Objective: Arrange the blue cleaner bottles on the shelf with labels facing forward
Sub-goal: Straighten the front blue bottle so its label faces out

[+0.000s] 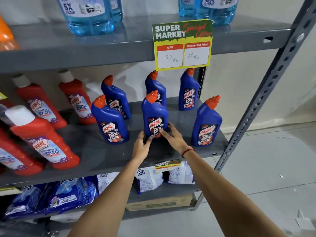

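Several blue Harpic cleaner bottles with orange caps stand upright on the grey middle shelf (102,151), in a front and a back row. The front middle bottle (154,110) shows its label forward. My left hand (142,146) touches its base on the left and my right hand (172,134) wraps its base on the right, thumb across the label. The front left bottle (110,120) and front right bottle (206,120) also face forward. Behind stand the back left bottle (115,96), back middle bottle (156,86) and back right bottle (188,91).
Red Harpic bathroom cleaner bottles (42,139) fill the shelf's left side. A yellow price sign (183,45) hangs from the upper shelf, which carries light blue liquid bottles (89,16). Detergent packs (148,180) lie on the lower shelf. A perforated steel upright (266,93) bounds the right side.
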